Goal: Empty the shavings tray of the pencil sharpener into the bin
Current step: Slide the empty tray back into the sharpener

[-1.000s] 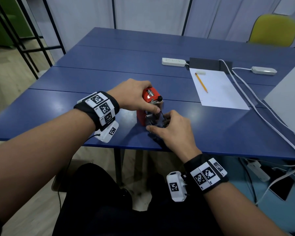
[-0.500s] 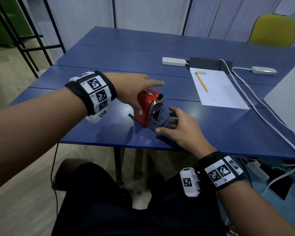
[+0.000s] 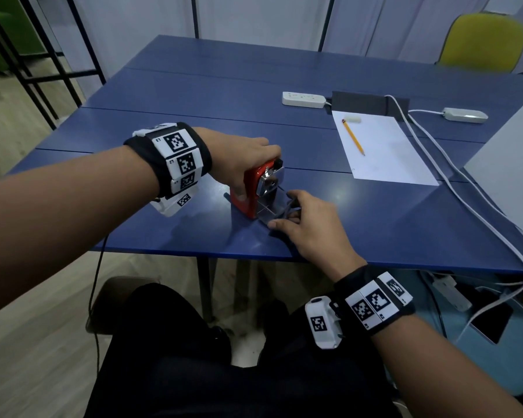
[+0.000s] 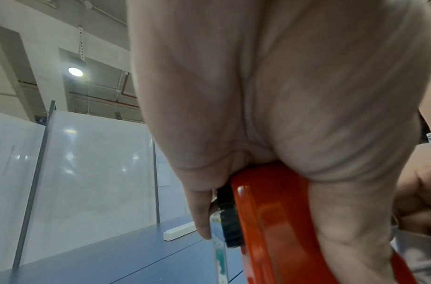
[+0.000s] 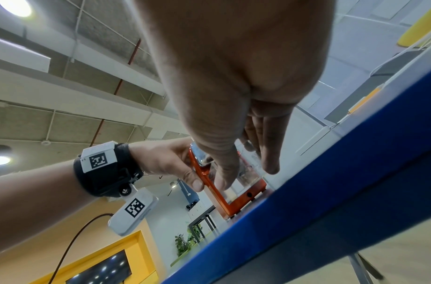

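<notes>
A red pencil sharpener [image 3: 248, 191] stands near the front edge of the blue table [image 3: 194, 95]. My left hand [image 3: 245, 158] grips it from above, thumb on the near side and fingers over the far side; in the left wrist view the palm covers the sharpener's red body [image 4: 270, 221]. The clear shavings tray [image 3: 274, 206] sticks out of the sharpener's front toward my right hand [image 3: 302, 218]. That hand pinches the tray [image 5: 248, 173] between thumb and fingers.
A sheet of paper [image 3: 384, 149] with a yellow pencil [image 3: 353, 137] and an eraser lies at the right. Behind it are a power strip [image 3: 304, 99] and white cables [image 3: 453, 176]. A light-blue round container [image 3: 495, 363] stands on the floor under the table's right end.
My left hand, open and lifted half a second ago, has come down and closed over the sharpener's top. My right hand's fingers have closed on the clear tray.
</notes>
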{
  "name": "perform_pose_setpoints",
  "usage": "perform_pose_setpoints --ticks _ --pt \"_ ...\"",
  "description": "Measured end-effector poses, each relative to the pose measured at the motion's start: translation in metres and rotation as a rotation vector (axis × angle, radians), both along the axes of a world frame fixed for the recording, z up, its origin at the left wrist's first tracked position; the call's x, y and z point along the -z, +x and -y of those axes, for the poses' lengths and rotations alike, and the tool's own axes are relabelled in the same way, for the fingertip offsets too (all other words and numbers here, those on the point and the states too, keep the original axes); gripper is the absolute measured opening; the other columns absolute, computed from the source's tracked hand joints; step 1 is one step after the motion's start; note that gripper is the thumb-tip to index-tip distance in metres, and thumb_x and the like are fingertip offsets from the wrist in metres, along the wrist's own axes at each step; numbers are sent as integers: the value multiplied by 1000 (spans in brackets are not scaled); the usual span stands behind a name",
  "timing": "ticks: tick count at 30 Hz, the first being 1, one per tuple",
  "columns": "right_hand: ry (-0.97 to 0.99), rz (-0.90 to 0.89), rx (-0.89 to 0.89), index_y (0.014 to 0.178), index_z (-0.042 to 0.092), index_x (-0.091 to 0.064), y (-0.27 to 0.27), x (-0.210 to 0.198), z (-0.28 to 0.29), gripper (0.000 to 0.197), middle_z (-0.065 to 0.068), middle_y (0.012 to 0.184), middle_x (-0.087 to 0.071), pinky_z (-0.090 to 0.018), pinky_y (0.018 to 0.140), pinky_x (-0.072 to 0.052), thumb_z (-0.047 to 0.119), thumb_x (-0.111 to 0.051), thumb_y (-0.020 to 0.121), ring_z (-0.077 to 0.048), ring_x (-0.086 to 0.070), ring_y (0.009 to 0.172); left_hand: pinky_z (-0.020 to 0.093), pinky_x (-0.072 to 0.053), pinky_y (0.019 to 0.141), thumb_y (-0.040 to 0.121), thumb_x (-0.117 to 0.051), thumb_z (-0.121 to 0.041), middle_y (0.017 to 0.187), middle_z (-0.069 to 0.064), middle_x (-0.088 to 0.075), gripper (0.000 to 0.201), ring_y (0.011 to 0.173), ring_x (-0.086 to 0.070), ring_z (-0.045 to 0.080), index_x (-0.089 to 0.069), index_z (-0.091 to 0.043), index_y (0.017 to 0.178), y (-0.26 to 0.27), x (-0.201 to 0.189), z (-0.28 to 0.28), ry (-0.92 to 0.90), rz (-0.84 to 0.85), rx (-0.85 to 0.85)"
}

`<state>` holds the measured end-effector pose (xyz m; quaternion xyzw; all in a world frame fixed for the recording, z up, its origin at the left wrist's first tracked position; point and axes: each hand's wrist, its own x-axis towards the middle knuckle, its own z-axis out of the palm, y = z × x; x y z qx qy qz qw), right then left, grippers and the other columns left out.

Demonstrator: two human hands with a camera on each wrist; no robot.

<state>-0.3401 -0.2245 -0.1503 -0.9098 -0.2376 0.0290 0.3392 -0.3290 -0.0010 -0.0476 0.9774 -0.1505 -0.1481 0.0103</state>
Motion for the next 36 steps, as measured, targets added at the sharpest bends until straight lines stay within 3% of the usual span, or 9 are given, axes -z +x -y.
perform_pose_setpoints --ticks 4,11,15,19,24,28,32,36 --pt "1 7 7 148 14 -60 2 1 -2 82 -9 133 -75 -48 105 -59 43 -94 79 -27 -74 115 27 -42 70 70 -98 -22 127 3 -46 89 101 -53 21 -42 -18 139 2 1 -2 -18 -1 10" --pt "29 10 24 143 14 -64 6 4 -12 80 -8 125 -78 -48 102 -60 46 -94 76 -28 -77 111 34 -49 81 69 -98 -23 131 5 -48 93 104 -55 23 -40 -20 142 2 2 0 -15 0 3" --pt "20 25 36 139 15 -68 8 0 -21 75 -7 120 -80 -46 100 -60 47 -94 76 -27 -76 111 48 -58 88 67 -99 -25 130 3 -48 92 108 -60 28 -41 -23 139 0 1 0 2 -5 -7" --pt "31 14 44 137 16 -70 7 -3 -21 75 -5 119 -81 -42 99 -60 47 -96 74 -25 -75 110 47 -59 88 67 -99 -24 131 3 -48 93 109 -60 28 -41 -24 139 1 1 -1 12 -13 -6" --pt "30 5 64 117 18 -73 10 -5 -27 64 -1 108 -82 -42 91 -61 51 -98 68 -24 -76 102 53 -58 90 65 -99 -22 129 1 -47 92 107 -60 28 -42 -26 136 2 -2 -2 14 -20 11" --pt "55 4 73 111 20 -71 11 -6 -33 59 0 107 -81 -33 84 -57 50 -99 69 -21 -76 101 51 -58 91 66 -99 -22 129 1 -48 91 108 -59 26 -42 -26 137 1 -2 -1 10 -20 10" --pt "95 -47 30 120 19 -70 13 -4 -24 61 2 113 -81 -33 92 -62 44 -99 72 -13 -78 100 48 -58 89 67 -98 -19 130 2 -47 91 109 -59 27 -42 -25 138 1 -1 -1 -3 -29 3" --pt "113 -57 -3 128 15 -72 19 -2 -10 49 1 120 -79 -21 91 -57 32 -91 86 -8 -79 98 42 -56 82 65 -98 -19 126 -1 -46 92 107 -59 25 -42 -27 138 3 0 -4 -20 -24 1"
